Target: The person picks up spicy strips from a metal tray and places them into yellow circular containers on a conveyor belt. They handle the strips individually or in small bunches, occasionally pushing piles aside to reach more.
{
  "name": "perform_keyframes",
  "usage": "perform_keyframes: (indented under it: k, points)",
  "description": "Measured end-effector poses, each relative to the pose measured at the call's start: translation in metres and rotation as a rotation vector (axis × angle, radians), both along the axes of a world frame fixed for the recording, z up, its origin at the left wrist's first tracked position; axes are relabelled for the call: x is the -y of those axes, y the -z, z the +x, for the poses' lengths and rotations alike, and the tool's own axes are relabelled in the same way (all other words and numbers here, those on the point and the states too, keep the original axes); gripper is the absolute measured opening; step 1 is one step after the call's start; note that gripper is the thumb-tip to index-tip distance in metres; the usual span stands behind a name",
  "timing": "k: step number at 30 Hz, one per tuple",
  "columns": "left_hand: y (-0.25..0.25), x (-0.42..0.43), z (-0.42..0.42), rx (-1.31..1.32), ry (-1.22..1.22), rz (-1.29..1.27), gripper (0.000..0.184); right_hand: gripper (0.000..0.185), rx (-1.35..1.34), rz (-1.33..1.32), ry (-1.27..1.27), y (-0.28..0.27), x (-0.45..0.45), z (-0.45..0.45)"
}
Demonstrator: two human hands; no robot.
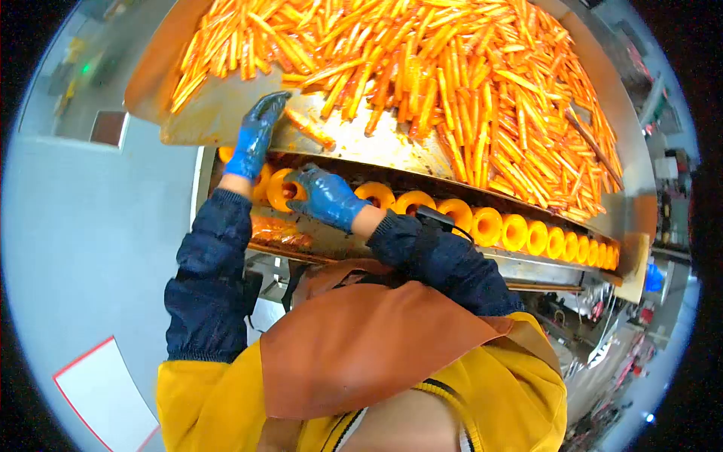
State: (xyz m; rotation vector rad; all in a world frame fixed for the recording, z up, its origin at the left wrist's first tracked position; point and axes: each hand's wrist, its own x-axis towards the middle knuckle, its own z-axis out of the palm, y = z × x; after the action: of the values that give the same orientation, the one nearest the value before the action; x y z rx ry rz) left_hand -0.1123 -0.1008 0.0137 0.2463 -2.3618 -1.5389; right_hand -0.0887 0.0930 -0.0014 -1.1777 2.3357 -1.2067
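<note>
My left hand [260, 134], in a blue glove, is at the near left edge of the metal tray [203, 113]. Its fingers are pressed together at the end of an orange-red strip [309, 129]; whether they grip it is unclear. My right hand [325, 197], also gloved in blue, lies at an orange ring-shaped cup [280, 190], with fingers at the cup's opening. What those fingers hold, if anything, is hidden. A large pile of sauce-coated strips [482, 98] covers much of the tray. More orange cups [486, 226] stand in a row below the tray edge.
A dark stick [595, 147] lies on the strips at the right. Below the row's left end is a trough with reddish pieces [279, 232]. A metal rail [527, 264] runs along the near side. A red-edged white panel [105, 392] shows at lower left.
</note>
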Motion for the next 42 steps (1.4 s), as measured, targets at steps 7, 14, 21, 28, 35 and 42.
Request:
perform_keyframes:
  k: [7,14,21,28,35,42]
  points:
    - [0.004,-0.043,-0.011,0.154,0.207,-0.852,0.093,0.022,-0.476,-0.036,0.611,-0.034,-0.165,-0.079]
    - [-0.035,-0.164,-0.068,-0.051,0.341,-1.012,0.08,0.032,-0.507,0.346,0.88,-0.068,-0.325,-0.106]
    - [-0.029,-0.271,-0.124,-0.282,0.785,-1.335,0.066,0.071,-0.401,0.607,0.541,-0.059,-0.355,-0.129]
    - [-0.028,-0.244,-0.113,-0.115,0.719,-1.397,0.057,0.053,-0.516,0.279,0.429,-0.025,-0.337,-0.156]
    - [-0.043,-0.19,-0.072,-0.197,0.639,-1.334,0.064,0.045,-0.412,0.387,0.459,-0.045,-0.327,-0.16]
    - [-0.034,-0.147,-0.033,-0.247,0.332,-0.971,0.052,0.043,-0.387,-0.03,0.685,-0.043,-0.328,-0.181]
